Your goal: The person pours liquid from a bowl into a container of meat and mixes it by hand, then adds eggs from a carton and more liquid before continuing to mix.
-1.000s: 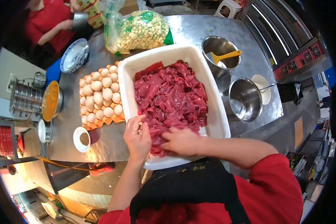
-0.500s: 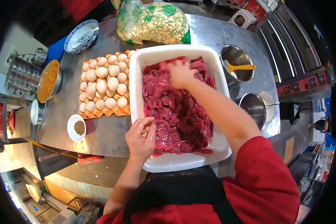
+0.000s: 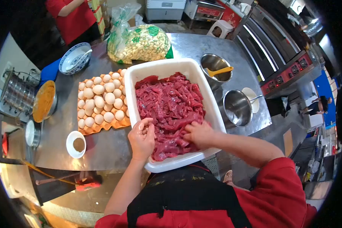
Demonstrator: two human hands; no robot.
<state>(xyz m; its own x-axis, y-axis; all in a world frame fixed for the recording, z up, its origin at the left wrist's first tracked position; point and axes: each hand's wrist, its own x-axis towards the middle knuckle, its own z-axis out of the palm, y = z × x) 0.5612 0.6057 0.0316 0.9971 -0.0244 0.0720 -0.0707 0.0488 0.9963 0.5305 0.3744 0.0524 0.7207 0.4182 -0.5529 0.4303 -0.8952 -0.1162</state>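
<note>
A deep white plastic tub (image 3: 212, 104) holds a large heap of raw red meat strips (image 3: 167, 100), wet and glossy. My right hand (image 3: 201, 135) is down in the meat at the near right, fingers curled into the strips, the tips partly buried. At the near left wall of the tub, my left hand (image 3: 142, 140) has its fingers curled over the rim, with thumb and fingertips close together; it stays out of the heap.
Left of the tub sits an egg tray (image 3: 102, 102), with a small bowl of brown powder (image 3: 76, 144) nearer. Behind are a bag of peeled garlic cloves (image 3: 144, 43) and a patterned bowl (image 3: 75, 59). Steel pots (image 3: 237, 108) stand right. Another person (image 3: 72, 19) is beyond the table.
My right hand has come from the far end of the meat to the near right. My left hand keeps its place at the rim. The view has tilted up, bringing another person into sight.
</note>
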